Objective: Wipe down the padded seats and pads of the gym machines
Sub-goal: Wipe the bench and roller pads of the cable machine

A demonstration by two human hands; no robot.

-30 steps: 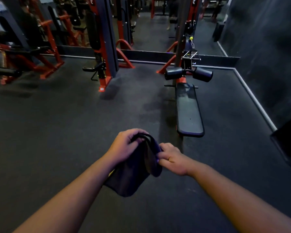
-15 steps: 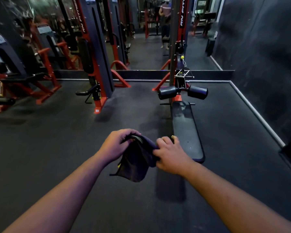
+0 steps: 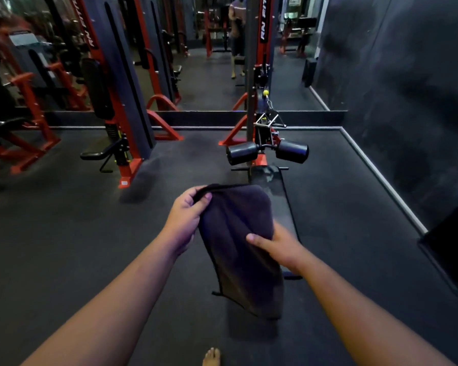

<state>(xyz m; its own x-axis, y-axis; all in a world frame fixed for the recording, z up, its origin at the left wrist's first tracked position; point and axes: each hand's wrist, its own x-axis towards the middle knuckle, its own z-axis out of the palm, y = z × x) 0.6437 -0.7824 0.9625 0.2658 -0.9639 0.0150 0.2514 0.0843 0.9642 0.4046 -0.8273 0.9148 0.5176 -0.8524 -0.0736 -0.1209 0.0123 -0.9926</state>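
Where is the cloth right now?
In the head view, centre frame, the dark cloth hangs between both hands: left hand pinches its top edge, right hand grips its side, above the bench.

Both your forearms reach forward and angle inward, bare to the elbow. Your left hand is raised a little higher, fingers curled over the top edge of the cloth, thumb pressed on its front. Your right hand sits lower, thumb laid across the cloth's face, its fingers hidden behind the fabric. One bare foot shows at the bottom edge, toes forward.
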